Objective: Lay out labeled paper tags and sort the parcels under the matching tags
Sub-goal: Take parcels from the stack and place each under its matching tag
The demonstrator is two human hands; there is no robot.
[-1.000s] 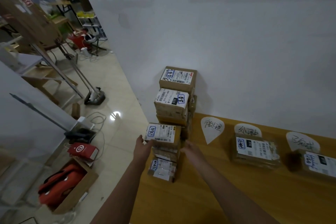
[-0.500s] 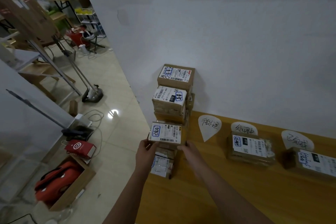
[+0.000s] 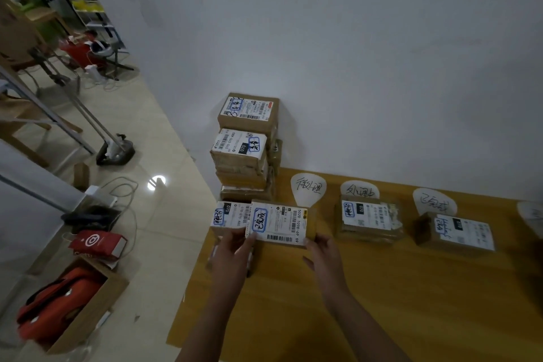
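Observation:
A small cardboard parcel (image 3: 279, 223) with a white shipping label hangs just above the wooden table (image 3: 382, 303). My left hand (image 3: 232, 250) grips its left end and my right hand (image 3: 323, 256) grips its right end. Behind it, at the table's left end against the wall, rises a stack of parcels (image 3: 244, 150); another labelled parcel (image 3: 229, 214) lies at the stack's base. Three white paper tags lie along the wall: the first tag (image 3: 308, 188), the second tag (image 3: 360, 190) and the third tag (image 3: 435, 201). One parcel (image 3: 367, 219) lies under the second tag, another parcel (image 3: 458, 232) under the third.
A further white tag (image 3: 533, 214) shows at the right edge. The table's left edge drops to a tiled floor, where an open cardboard box (image 3: 88, 311) holds an orange bag. A red bag (image 3: 97, 244), cables and a stand base (image 3: 116, 151) lie further back.
Both hands have lifted the parcel off the low front stack and carried it to the right, uncovering the labelled parcel beneath. The view has shifted a little.

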